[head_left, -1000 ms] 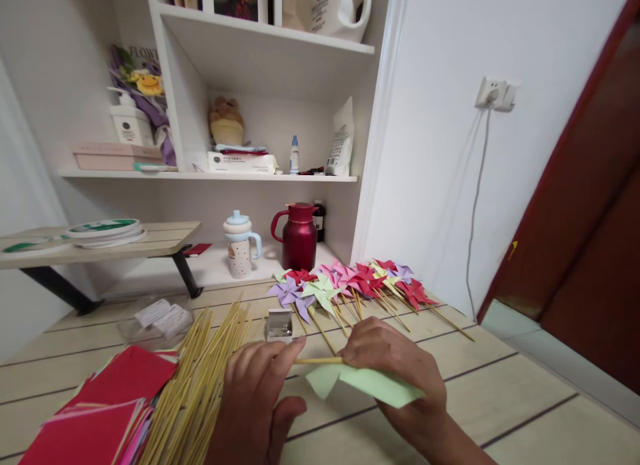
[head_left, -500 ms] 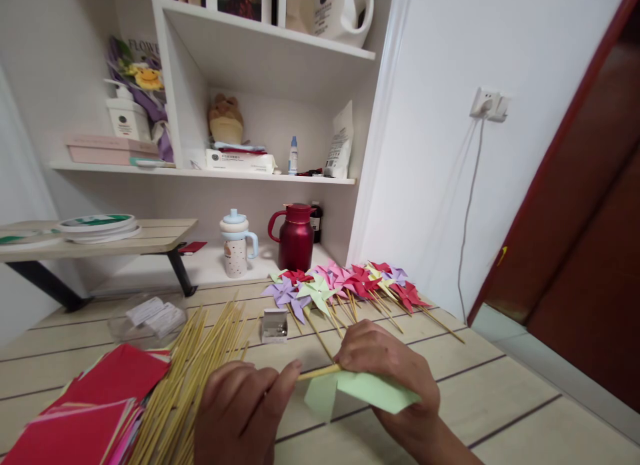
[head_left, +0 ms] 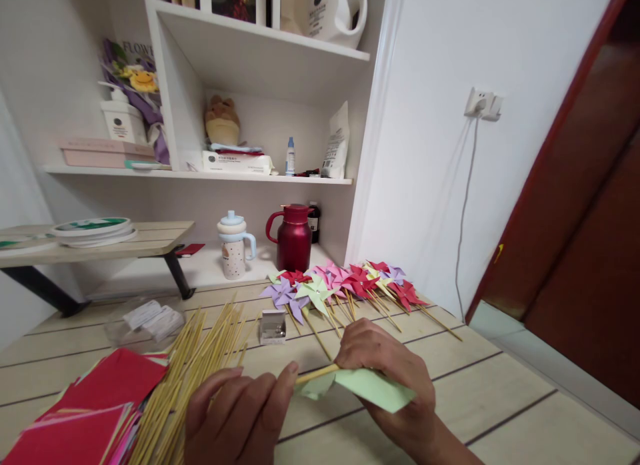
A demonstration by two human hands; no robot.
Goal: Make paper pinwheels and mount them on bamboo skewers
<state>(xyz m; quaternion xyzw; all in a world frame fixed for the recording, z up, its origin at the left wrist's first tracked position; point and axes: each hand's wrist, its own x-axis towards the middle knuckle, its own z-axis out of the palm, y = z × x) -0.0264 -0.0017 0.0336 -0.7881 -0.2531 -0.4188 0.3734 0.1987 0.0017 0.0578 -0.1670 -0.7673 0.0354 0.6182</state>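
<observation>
Green paper (head_left: 373, 387) lies low in the frame's centre, pinched under the right hand (head_left: 387, 372), while the left hand (head_left: 240, 415) pinches the stick (head_left: 315, 373) that meets it. Both hover over a pale plank worktop (head_left: 500, 398) below white shelves (head_left: 250, 175). Finished pinwheels (head_left: 345, 285) fan out behind; loose sticks (head_left: 200, 372) and red sheets (head_left: 95, 412) crowd the lower left.

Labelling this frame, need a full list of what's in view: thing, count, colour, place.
green paper: 1, pale green, under right hand
stick: 1, tan, between both hands
sticks: a pile, tan, table left
paper squares: a stack, mostly red, near left
pinwheels: a row, purple, green, pink, red, table back
small box: 1, silvery, table middle
jug: 1, dark red, low shelf
cup: 1, white, beside jug
left hand: on stick
right hand: on paper
</observation>
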